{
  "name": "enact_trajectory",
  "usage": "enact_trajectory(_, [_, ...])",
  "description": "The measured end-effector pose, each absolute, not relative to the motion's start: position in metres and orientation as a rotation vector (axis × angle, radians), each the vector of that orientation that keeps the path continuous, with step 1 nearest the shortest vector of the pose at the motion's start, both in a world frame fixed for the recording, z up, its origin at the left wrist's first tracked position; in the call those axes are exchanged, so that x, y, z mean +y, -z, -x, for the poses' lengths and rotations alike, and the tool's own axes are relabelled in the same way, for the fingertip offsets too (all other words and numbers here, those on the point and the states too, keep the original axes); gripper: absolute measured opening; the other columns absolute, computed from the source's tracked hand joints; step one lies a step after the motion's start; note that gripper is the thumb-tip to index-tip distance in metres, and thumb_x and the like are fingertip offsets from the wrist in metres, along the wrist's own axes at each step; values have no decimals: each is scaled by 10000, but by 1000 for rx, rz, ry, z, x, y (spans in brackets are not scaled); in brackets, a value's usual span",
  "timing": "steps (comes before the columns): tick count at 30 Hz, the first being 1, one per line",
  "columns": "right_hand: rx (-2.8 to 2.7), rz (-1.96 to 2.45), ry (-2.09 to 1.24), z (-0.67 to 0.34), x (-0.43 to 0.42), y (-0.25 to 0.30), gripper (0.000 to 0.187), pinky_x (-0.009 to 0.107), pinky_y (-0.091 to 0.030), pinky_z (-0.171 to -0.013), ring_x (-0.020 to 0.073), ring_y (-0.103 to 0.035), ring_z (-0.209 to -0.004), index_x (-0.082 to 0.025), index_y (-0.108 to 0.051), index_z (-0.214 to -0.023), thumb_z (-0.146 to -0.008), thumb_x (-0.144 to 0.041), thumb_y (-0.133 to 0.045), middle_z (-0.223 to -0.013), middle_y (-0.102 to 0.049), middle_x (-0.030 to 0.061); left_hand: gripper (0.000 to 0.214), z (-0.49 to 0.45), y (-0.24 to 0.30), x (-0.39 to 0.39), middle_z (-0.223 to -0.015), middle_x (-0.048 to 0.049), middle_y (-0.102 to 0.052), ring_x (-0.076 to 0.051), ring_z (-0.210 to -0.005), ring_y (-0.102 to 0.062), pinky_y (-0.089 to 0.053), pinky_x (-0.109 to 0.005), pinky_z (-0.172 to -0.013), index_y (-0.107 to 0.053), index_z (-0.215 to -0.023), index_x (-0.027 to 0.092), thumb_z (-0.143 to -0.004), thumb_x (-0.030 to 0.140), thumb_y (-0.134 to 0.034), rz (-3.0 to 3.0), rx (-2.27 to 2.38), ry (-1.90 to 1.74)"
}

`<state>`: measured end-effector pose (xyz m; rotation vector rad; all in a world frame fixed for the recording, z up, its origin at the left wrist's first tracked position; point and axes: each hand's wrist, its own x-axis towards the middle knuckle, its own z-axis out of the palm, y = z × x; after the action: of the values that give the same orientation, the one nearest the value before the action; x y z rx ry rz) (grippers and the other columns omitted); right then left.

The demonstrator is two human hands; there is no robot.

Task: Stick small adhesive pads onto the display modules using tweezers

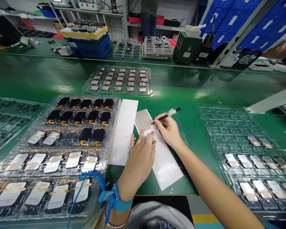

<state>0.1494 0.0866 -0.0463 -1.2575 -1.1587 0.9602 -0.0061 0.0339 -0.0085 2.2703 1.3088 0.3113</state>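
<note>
My right hand (168, 129) is closed around slim black tweezers (162, 118) with a whitish wrap near the back end. Their tip points down at a greyish sheet (143, 120) on the bench. Fingers extended, my left hand (141, 156) rests on the upper part of a white strip (165, 162) that overlaps the grey sheet. Something small and metallic shows beside its fingers, too small to name. A blue wrist strap (120, 198) with a coiled cord is on my left wrist. Another white strip (124, 127) lies just left of my hands.
A clear tray (116, 127) of black and white-backed small screens stands at left. Another tray (205, 127), partly filled, lies at right. A tray of small parts (147, 68) sits ahead. Boxes line the back shelf, including a blue bin (92, 47). A person (148, 19) stands behind it.
</note>
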Motion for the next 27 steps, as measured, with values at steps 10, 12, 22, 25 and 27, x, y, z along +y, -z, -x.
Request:
enact_trajectory(10, [-1121, 1247, -993, -154, 89, 48, 410, 309, -632, -671, 184, -678, -825, -201, -617, -891, -751, -555, -771, -853, -663, 28, 158, 8, 11, 33, -1420, -138, -600, -351, -1498, -299, -240, -660, -1167, -475, -1093, 194, -1030, 128, -346, -2250, 1290, -361])
enact_trajectory(12, [-1108, 1249, -1001, -154, 89, 49, 411, 302, -630, -665, 184, -676, -832, -196, -632, -881, -736, -549, -784, -866, -666, 33, 167, 9, 11, 33, -1442, -132, -583, -347, -1499, -299, -235, -661, -1169, -465, -1110, 195, -1019, 110, -354, -2244, 1285, -374])
enact_trajectory(22, [-965, 1156, -1093, -158, 79, 12, 407, 335, -656, -714, 203, -747, -782, -184, -642, -838, -689, -492, -863, -783, -742, 47, 177, 7, 12, 35, -1392, -132, -615, -342, -1481, -335, -213, -651, -1168, -477, -1161, 201, -1022, 147, -383, -2083, 1277, -541])
enact_trajectory(25, [-913, 1094, -994, -157, 51, -18, 305, 320, -664, -752, 196, -764, -808, -192, -632, -897, -779, -391, -832, -843, -765, 55, 120, 9, 9, 33, -1298, -124, -651, -323, -1336, -510, -385, -552, -1069, -511, -1055, 217, -1033, 197, -395, -1963, 1258, -725])
enact_trajectory(27, [-858, 1041, -855, -152, 27, -28, 212, 313, -678, -711, 217, -773, -801, -192, -635, -885, -825, -297, -809, -832, -760, 54, 118, 8, 6, 28, -1145, -97, -696, -262, -1108, -646, -495, -420, -903, -507, -1033, 229, -1052, 259, -395, -1814, 1232, -845])
